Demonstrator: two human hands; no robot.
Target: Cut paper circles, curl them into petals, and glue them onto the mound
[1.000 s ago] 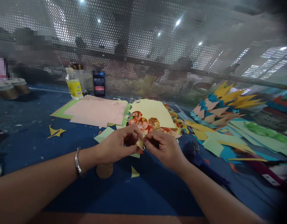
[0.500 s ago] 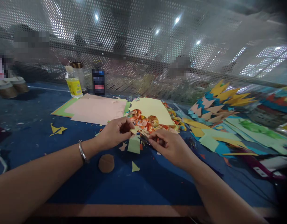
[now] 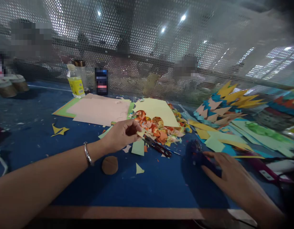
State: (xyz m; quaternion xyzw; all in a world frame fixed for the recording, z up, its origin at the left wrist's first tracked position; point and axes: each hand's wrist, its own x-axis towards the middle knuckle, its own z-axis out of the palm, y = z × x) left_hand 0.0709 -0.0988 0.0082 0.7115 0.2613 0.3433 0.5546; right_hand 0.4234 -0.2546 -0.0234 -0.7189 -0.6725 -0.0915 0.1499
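Observation:
My left hand point(image 3: 120, 135) pinches a small pale yellow paper piece point(image 3: 141, 133) beside the pile of cut paper shapes point(image 3: 158, 128). My right hand point(image 3: 226, 168) is at the right around a dark blue tool point(image 3: 209, 163), its thumb and fingers on either side of the handle; the tool's front end looks blurred. Between my hands, dark scissors point(image 3: 158, 148) lie on the blue table point(image 3: 161, 190). A green paper strip point(image 3: 138, 148) lies below my left fingertips, and a brown paper disc point(image 3: 110, 165) is nearer the front edge.
Pink sheets point(image 3: 99, 109) and a yellow sheet point(image 3: 158, 111) lie behind. A bottle point(image 3: 76, 84) and a phone point(image 3: 101, 81) stand at the back left. Spiky paper craft point(image 3: 216, 105), paper strips point(image 3: 223, 140) and a purple power strip point(image 3: 263, 171) occupy the right side.
My right hand has let go of the scissors, moved right and taken hold of the dark blue tool. My left hand has shifted slightly right with the paper piece.

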